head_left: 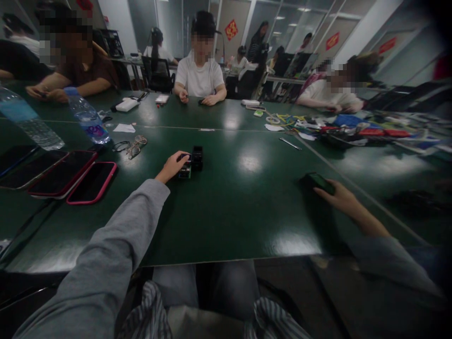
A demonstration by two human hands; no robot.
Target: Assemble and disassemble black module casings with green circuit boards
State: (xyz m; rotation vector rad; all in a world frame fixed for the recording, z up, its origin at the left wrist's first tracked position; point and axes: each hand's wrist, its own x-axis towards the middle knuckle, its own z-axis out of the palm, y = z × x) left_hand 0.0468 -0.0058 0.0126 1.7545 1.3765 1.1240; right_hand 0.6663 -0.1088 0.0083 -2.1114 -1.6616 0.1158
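Toward the left edge of the bench (226,230) lie a pink-rimmed phone (92,182) and other phones, with a blue-capped bottle (88,115) behind them and thin-framed glasses (137,147) to its right.

Left of the middle, well in from the near edge, the left hand (173,165) bends its fingers over a small dark device (184,171) with a greenish part showing; whether they grasp it or only rest on it I cannot tell. It looks light and stiff, and the greenish part may be fragile, so the dark sides seem the better hold. Just beside it, on the right, stands a black block (197,157), likely rigid too and best taken by its two side faces.

Farther right, the right hand (336,195) has its fingers closed around the near end of a dark, glossy slab (319,182), which looks stiff, fairly light and perhaps slippery; its long edges should give the surest grip.

Beyond, a thin silver tool (290,144) lies short of the cable heap (353,127) toward the far right corner.
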